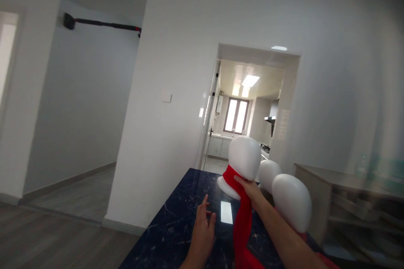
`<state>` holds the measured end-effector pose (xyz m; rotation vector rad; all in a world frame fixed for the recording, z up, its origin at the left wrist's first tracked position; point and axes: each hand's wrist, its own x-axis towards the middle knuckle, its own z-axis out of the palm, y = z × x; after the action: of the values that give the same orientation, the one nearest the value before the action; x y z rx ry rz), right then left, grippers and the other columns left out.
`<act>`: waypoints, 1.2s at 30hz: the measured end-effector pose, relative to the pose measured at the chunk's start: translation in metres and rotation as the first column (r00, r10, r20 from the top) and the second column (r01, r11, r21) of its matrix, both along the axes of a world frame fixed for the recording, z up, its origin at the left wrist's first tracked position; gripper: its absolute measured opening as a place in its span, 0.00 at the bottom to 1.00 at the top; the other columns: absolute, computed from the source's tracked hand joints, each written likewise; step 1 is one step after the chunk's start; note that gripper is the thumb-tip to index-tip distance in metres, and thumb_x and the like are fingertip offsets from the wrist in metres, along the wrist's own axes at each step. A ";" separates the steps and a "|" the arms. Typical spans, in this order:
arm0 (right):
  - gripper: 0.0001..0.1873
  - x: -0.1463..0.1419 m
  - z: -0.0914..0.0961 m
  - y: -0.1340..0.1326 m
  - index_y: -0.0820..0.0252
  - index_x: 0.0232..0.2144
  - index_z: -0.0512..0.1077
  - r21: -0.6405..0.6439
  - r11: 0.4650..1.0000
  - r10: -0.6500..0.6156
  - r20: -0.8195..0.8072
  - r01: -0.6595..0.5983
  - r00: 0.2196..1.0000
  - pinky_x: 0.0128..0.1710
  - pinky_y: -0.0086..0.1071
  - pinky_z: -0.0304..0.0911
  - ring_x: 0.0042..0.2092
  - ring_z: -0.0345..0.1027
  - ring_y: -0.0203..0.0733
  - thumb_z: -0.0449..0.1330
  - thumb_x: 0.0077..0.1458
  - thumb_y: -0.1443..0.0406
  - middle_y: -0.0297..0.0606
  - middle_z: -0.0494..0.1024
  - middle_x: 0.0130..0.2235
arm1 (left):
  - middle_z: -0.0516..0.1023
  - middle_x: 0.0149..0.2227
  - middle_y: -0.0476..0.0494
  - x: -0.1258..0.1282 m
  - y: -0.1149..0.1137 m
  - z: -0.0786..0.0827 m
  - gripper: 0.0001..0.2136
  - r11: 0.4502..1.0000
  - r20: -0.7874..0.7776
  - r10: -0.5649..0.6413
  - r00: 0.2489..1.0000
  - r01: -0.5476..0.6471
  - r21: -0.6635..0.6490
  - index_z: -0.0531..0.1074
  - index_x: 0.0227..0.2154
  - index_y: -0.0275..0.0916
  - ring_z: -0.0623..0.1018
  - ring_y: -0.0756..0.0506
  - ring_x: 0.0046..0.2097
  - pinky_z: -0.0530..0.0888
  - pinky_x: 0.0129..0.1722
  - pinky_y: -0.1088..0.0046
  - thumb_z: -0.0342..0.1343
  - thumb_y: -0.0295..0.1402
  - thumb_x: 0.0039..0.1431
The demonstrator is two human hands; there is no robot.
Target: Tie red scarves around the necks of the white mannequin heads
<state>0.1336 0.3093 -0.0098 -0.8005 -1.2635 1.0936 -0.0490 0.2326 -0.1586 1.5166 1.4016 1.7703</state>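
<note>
Right hand (248, 188) clasps red scarf (243, 218) around white mannequin head (244, 155), far end of marble-patterned table (170, 222). Left hand (203, 225) empty, fingers loosely spread, nearer. I'd steady the base, pull gently.

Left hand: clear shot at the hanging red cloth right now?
Likely yes. The left hand is open, with no object in it, and the hanging red cloth is close on its right; nothing visible stands between them.

No lettering, label, brand, number or sign can be read on the white rounded forms (244, 155), the red cloth (242, 222) or the dark, veined bench (172, 222) beneath them.
</note>
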 end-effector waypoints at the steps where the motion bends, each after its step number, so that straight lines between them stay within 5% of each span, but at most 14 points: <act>1: 0.30 -0.002 -0.018 0.003 0.62 0.46 0.81 -0.014 1.000 -0.016 0.014 0.016 1.000 0.53 0.44 0.78 0.49 0.84 0.56 0.78 0.40 0.55 0.48 0.88 0.47 | 0.72 0.62 0.35 0.001 0.002 -0.003 0.30 1.000 -0.020 -0.020 1.000 0.019 -0.014 0.57 0.72 0.42 0.78 0.41 0.52 0.75 0.55 0.60 0.49 0.39 0.69; 7: 0.42 -0.005 -0.124 0.006 0.63 0.56 0.74 0.115 0.962 -0.264 0.172 0.247 0.949 0.61 0.48 0.71 0.56 0.79 0.60 0.78 0.38 0.55 0.52 0.84 0.54 | 0.75 0.63 0.35 0.006 0.015 -0.020 0.36 0.953 -0.042 -0.245 0.969 0.232 -0.196 0.64 0.70 0.37 0.76 0.40 0.60 0.69 0.65 0.64 0.57 0.29 0.56; 11: 0.40 0.007 -0.151 -0.002 0.59 0.56 0.73 0.058 0.994 -0.107 0.210 0.097 0.972 0.62 0.46 0.70 0.58 0.77 0.59 0.76 0.38 0.60 0.48 0.84 0.55 | 0.78 0.58 0.37 0.003 0.018 -0.024 0.33 0.926 -0.104 -0.245 0.964 0.201 -0.320 0.70 0.67 0.36 0.75 0.38 0.60 0.68 0.65 0.66 0.58 0.31 0.55; 14: 0.40 0.021 -0.160 -0.008 0.57 0.57 0.72 -0.039 0.999 0.002 0.202 0.006 0.979 0.53 0.45 0.76 0.55 0.79 0.60 0.74 0.40 0.58 0.46 0.86 0.51 | 0.79 0.50 0.40 -0.002 0.018 -0.025 0.30 0.941 -0.265 -0.194 0.945 0.103 -0.323 0.73 0.65 0.40 0.77 0.38 0.55 0.69 0.62 0.64 0.57 0.34 0.57; 18: 0.33 0.033 -0.165 -0.016 0.56 0.54 0.75 -0.010 0.994 -0.105 0.249 0.111 0.963 0.41 0.42 0.78 0.50 0.80 0.59 0.71 0.45 0.55 0.46 0.86 0.48 | 0.81 0.46 0.42 -0.007 0.016 -0.020 0.27 0.947 -0.297 -0.222 0.929 0.132 -0.293 0.76 0.61 0.41 0.79 0.41 0.49 0.73 0.55 0.65 0.55 0.33 0.58; 21: 0.23 0.033 -0.166 -0.020 0.56 0.45 0.76 -0.009 0.976 -0.208 0.261 0.217 0.943 0.38 0.38 0.75 0.44 0.81 0.54 0.68 0.48 0.55 0.44 0.86 0.41 | 0.85 0.47 0.39 -0.008 0.013 -0.013 0.19 0.940 -0.185 -0.274 0.944 0.222 -0.260 0.79 0.51 0.38 0.81 0.40 0.50 0.74 0.55 0.64 0.55 0.38 0.60; 25: 0.18 0.023 -0.168 -0.015 0.56 0.36 0.72 -0.196 0.939 -0.249 0.171 0.281 0.953 0.29 0.34 0.68 0.29 0.77 0.46 0.70 0.42 0.57 0.35 0.81 0.27 | 0.86 0.50 0.37 -0.008 0.012 -0.011 0.18 0.901 -0.069 -0.377 0.924 0.348 -0.260 0.79 0.44 0.39 0.82 0.36 0.54 0.74 0.58 0.61 0.60 0.46 0.57; 32: 0.19 -0.005 -0.171 -0.005 0.54 0.24 0.65 -0.367 0.925 -0.123 -0.055 0.095 0.991 0.24 0.32 0.64 0.21 0.70 0.40 0.73 0.34 0.59 0.30 0.76 0.20 | 0.86 0.41 0.37 0.004 0.040 -0.018 0.35 0.749 0.237 -0.448 0.862 0.507 -0.427 0.78 0.42 0.39 0.85 0.36 0.41 0.77 0.39 0.62 0.72 0.62 0.37; 36: 0.17 -0.006 -0.168 -0.016 0.57 0.26 0.70 -0.395 0.918 -0.011 -0.123 -0.039 0.992 0.24 0.28 0.60 0.23 0.70 0.37 0.72 0.36 0.59 0.35 0.78 0.23 | 0.86 0.44 0.31 0.020 0.055 -0.014 0.39 0.701 0.404 -0.446 0.799 0.592 -0.398 0.78 0.46 0.38 0.85 0.30 0.47 0.79 0.45 0.56 0.76 0.58 0.32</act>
<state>0.1271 0.2935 -0.1780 -1.0106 -0.9544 1.4148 -0.0285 0.2875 -0.1726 1.1586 1.0300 1.0848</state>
